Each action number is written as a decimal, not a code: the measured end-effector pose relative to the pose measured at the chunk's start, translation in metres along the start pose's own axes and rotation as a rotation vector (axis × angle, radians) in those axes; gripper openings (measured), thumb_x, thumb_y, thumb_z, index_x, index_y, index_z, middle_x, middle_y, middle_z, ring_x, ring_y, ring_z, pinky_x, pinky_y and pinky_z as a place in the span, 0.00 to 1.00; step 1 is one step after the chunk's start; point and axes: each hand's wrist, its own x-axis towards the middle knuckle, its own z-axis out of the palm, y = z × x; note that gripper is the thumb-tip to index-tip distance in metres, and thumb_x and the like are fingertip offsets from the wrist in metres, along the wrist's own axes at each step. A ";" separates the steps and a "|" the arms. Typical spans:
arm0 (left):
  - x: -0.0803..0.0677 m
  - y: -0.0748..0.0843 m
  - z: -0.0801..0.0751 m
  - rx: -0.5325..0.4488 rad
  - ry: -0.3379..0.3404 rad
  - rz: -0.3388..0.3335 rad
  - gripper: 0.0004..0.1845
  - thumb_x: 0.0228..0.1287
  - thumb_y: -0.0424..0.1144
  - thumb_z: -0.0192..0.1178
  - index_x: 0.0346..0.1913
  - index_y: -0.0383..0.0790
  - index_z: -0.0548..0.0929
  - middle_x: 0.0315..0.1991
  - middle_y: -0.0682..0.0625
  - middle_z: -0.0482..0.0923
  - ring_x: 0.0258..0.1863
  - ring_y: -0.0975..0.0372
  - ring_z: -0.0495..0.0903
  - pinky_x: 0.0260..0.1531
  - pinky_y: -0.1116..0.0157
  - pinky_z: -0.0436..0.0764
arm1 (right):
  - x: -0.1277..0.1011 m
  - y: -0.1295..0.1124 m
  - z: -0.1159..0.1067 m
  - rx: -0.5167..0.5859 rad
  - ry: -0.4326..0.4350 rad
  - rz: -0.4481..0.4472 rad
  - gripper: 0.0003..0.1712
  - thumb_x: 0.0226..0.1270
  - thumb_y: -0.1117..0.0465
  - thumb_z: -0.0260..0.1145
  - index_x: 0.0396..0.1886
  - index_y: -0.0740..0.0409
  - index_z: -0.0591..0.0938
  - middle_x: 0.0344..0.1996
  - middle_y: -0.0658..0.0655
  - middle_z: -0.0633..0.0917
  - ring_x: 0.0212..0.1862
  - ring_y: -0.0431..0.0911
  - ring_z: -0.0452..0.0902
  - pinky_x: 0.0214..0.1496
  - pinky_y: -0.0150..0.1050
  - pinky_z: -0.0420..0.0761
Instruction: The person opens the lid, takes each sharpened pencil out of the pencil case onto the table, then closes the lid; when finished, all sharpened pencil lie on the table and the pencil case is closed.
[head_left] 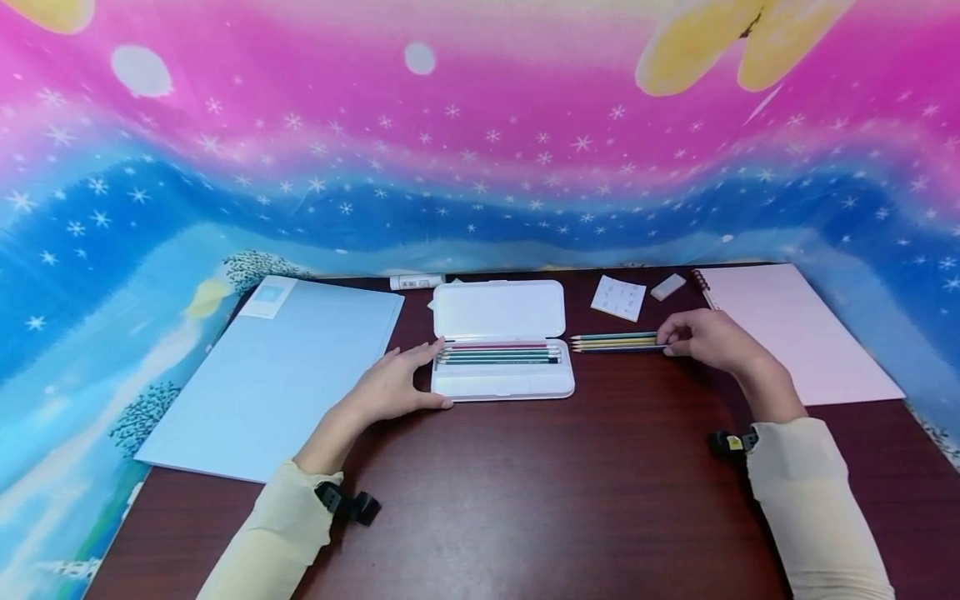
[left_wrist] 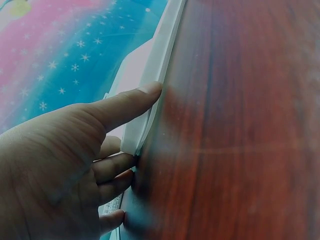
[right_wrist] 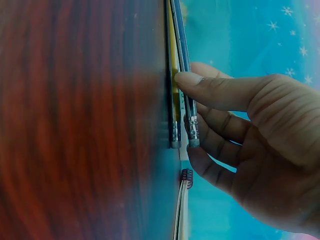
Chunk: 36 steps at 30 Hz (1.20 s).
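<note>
An open white pencil case [head_left: 502, 387] lies mid-table, its lid [head_left: 498, 308] flat behind and several pencils [head_left: 498, 354] in its tray. My left hand [head_left: 397, 383] holds the case's left end, thumb along the front edge and fingers against the end wall. The left wrist view shows my left hand [left_wrist: 50, 165] with the thumb pressed on the case's rim [left_wrist: 150, 75]. Right of the case, a few loose pencils [head_left: 615, 342] lie side by side on the table. My right hand [head_left: 705, 337] pinches their eraser ends. In the right wrist view my right hand [right_wrist: 265, 135] has its thumb on the pencils [right_wrist: 176, 75] and its fingers behind them.
A light blue folder [head_left: 277, 375] covers the table's left side and a pink spiral notebook [head_left: 795, 329] the right. Behind the case lie a white tube [head_left: 416, 282], a small printed sheet [head_left: 618, 297] and a white eraser [head_left: 667, 287]. A colourful cloth hangs behind the dark wood table [head_left: 562, 500].
</note>
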 end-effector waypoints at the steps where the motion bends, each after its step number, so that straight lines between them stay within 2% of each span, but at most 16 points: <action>1: 0.000 0.000 0.000 0.000 0.000 0.000 0.54 0.55 0.60 0.73 0.81 0.47 0.58 0.78 0.44 0.62 0.78 0.49 0.62 0.80 0.45 0.53 | 0.001 0.000 0.001 -0.004 0.003 0.009 0.06 0.66 0.69 0.68 0.38 0.56 0.87 0.33 0.54 0.86 0.37 0.48 0.75 0.39 0.39 0.76; 8: -0.001 0.001 -0.001 0.000 0.000 -0.007 0.54 0.56 0.60 0.73 0.81 0.47 0.57 0.77 0.42 0.63 0.77 0.49 0.63 0.80 0.45 0.53 | 0.004 -0.001 0.001 -0.062 0.036 0.053 0.03 0.68 0.66 0.68 0.39 0.55 0.86 0.37 0.57 0.86 0.41 0.51 0.77 0.46 0.47 0.78; 13: -0.001 0.001 0.000 -0.002 -0.004 -0.011 0.54 0.56 0.60 0.73 0.81 0.48 0.57 0.77 0.42 0.64 0.77 0.49 0.63 0.81 0.46 0.52 | -0.001 -0.004 -0.005 -0.085 0.076 0.038 0.05 0.69 0.65 0.67 0.41 0.56 0.87 0.37 0.58 0.87 0.41 0.52 0.78 0.46 0.49 0.79; 17: -0.001 0.001 0.000 -0.004 -0.006 -0.010 0.54 0.56 0.61 0.73 0.81 0.48 0.57 0.77 0.42 0.64 0.77 0.49 0.63 0.81 0.46 0.52 | -0.005 -0.015 -0.009 -0.082 0.110 -0.023 0.07 0.70 0.63 0.67 0.45 0.56 0.87 0.38 0.57 0.87 0.39 0.50 0.78 0.44 0.45 0.78; 21: 0.000 0.001 -0.001 -0.007 -0.002 -0.008 0.54 0.55 0.60 0.73 0.81 0.48 0.57 0.77 0.42 0.64 0.77 0.49 0.63 0.81 0.45 0.52 | -0.001 -0.039 -0.008 -0.077 0.120 -0.131 0.10 0.70 0.61 0.69 0.48 0.56 0.88 0.38 0.55 0.88 0.40 0.48 0.79 0.43 0.44 0.77; 27: 0.000 0.000 -0.002 -0.001 -0.004 -0.009 0.55 0.56 0.61 0.72 0.81 0.47 0.57 0.77 0.41 0.64 0.77 0.49 0.63 0.80 0.45 0.52 | 0.017 -0.083 0.010 -0.083 0.074 -0.244 0.12 0.68 0.61 0.70 0.50 0.52 0.89 0.41 0.50 0.91 0.44 0.47 0.83 0.50 0.49 0.81; 31: -0.002 0.001 -0.001 0.001 -0.008 -0.015 0.55 0.56 0.61 0.73 0.81 0.47 0.57 0.77 0.42 0.64 0.77 0.49 0.63 0.81 0.46 0.53 | 0.028 -0.112 0.029 -0.070 -0.008 -0.307 0.13 0.68 0.61 0.70 0.51 0.51 0.89 0.43 0.50 0.91 0.45 0.46 0.84 0.51 0.49 0.83; 36: -0.001 0.002 -0.001 -0.001 -0.006 -0.016 0.55 0.55 0.61 0.73 0.81 0.48 0.57 0.77 0.42 0.64 0.77 0.50 0.63 0.81 0.46 0.52 | 0.035 -0.142 0.050 -0.084 -0.128 -0.324 0.14 0.69 0.60 0.70 0.53 0.49 0.89 0.47 0.50 0.91 0.43 0.44 0.82 0.52 0.47 0.83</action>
